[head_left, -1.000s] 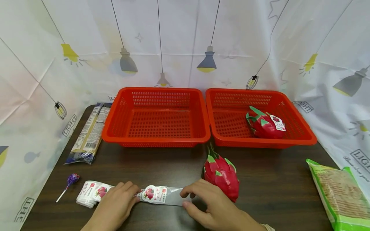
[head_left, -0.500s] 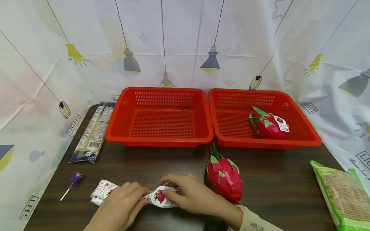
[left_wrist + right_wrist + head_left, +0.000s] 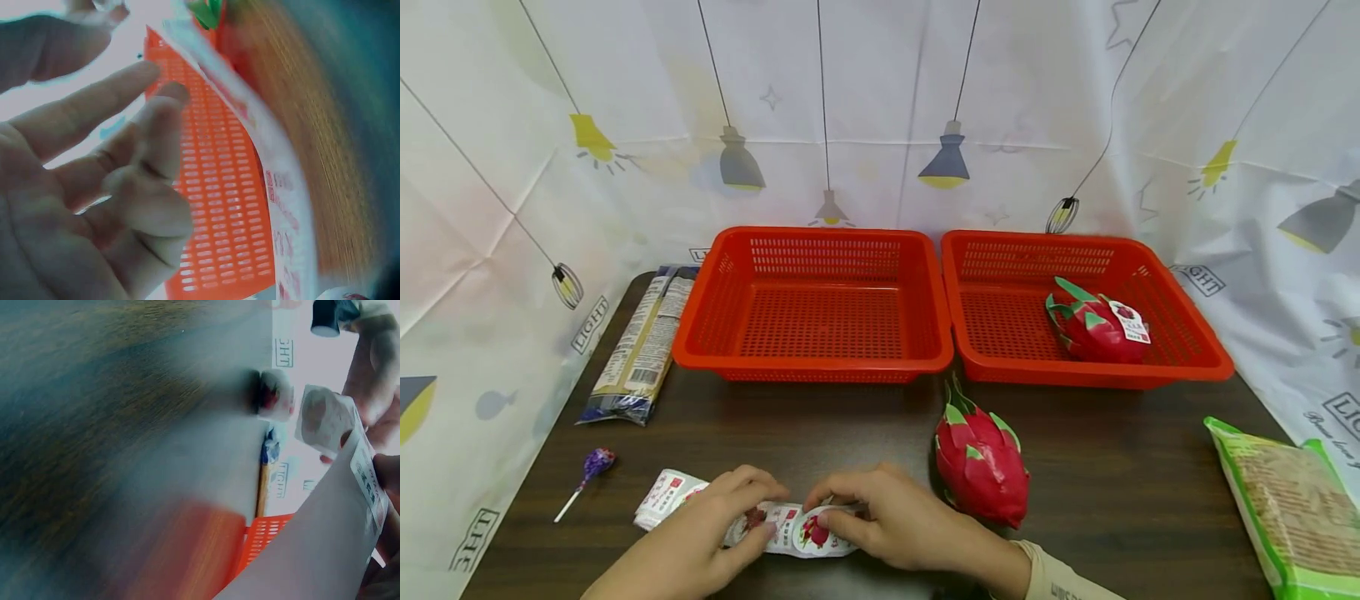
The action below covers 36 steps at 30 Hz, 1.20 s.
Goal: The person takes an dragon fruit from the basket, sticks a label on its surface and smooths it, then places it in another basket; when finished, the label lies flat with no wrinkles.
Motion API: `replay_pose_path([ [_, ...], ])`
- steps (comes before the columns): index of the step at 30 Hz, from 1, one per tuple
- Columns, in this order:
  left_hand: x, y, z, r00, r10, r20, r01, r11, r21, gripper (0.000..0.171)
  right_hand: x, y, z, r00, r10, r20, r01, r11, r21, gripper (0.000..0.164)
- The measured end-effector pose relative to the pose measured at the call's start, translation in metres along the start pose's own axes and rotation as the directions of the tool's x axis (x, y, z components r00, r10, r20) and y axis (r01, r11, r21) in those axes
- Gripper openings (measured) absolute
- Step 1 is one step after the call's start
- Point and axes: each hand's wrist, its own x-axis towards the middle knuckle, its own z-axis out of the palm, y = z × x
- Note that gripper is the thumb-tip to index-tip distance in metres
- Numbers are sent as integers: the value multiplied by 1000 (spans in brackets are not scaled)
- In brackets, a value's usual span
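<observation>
A strip of white stickers (image 3: 784,529) printed with dragon fruit lies across the front of the table in the head view, its rolled or folded left part (image 3: 662,497) partly hidden. My right hand (image 3: 898,521) pinches the strip near its right end, the thumb on a sticker. Over its middle is my left hand (image 3: 711,529), thumb and fingers apart, a sticker showing between them. The left wrist view has the strip (image 3: 284,206) running past loosely bent fingers. Pale backing (image 3: 306,544) stretches from the right fingers in the right wrist view. Close to the right hand lies a dragon fruit (image 3: 981,467).
Two red baskets stand at the back; the left basket (image 3: 812,364) adjoins the right basket (image 3: 1090,372), which holds another dragon fruit (image 3: 1097,329) bearing a sticker. A packaged bag (image 3: 643,346) and a lollipop (image 3: 587,479) lie left, a green-edged packet (image 3: 1292,508) right.
My right hand has moved left onto the strip and now pinches a sticker. The left hand's thumb and fingers have spread apart, and the strip between the hands has shifted slightly down.
</observation>
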Motion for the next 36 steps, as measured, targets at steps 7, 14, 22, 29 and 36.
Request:
replay_pose_path([
  [7,11,-12,-6,993,29,115,-5,980,-200,20,1,-3,5,991,-129,38,131,991,-39,10],
  [14,13,-18,-4,990,33,139,4,968,-253,8,2,-2,9,986,-162,34,164,984,-63,9],
  [22,17,-22,1,993,-70,100,76,995,-58,12,-3,-1,17,985,-170,-42,161,971,-175,5],
  [29,19,-29,8,983,-181,36,177,979,102,13,-9,-2,18,993,-97,-67,89,990,-110,6],
  [36,22,-33,21,958,-287,-22,283,921,268,22,-18,2,17,990,-96,-101,90,994,-63,7],
])
